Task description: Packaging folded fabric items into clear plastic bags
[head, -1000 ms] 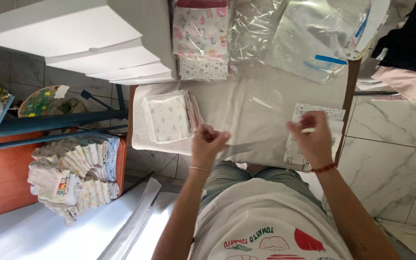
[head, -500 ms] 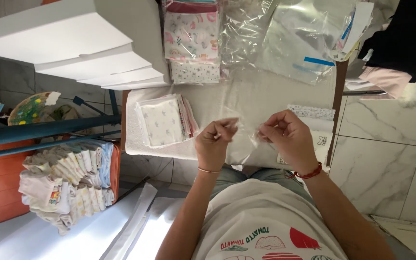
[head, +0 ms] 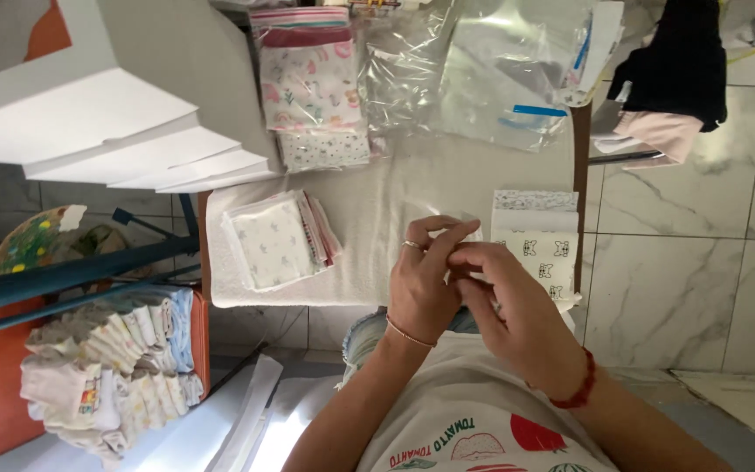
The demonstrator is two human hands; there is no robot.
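The left hand and the right hand are pressed close together over the near edge of the white cloth that covers the table. The fingers of both hands are pinched together on something small and thin (it may be a clear bag, but the hands hide most of it, so I cannot tell). A ring shows on the left hand, and a thin bracelet is on that wrist. The right wrist has a red band. On the white cloth, just to the left of the hands, lies a stack of folded cloths with tiny prints. Just to the right of the hands, still on the white cloth, lies a folded cloth with little animal faces. At the far side of the white cloth sit a pile of pink printed fabric and some clear plastic bags. Off the white cloth, low on the left, is a heap of baby clothes.
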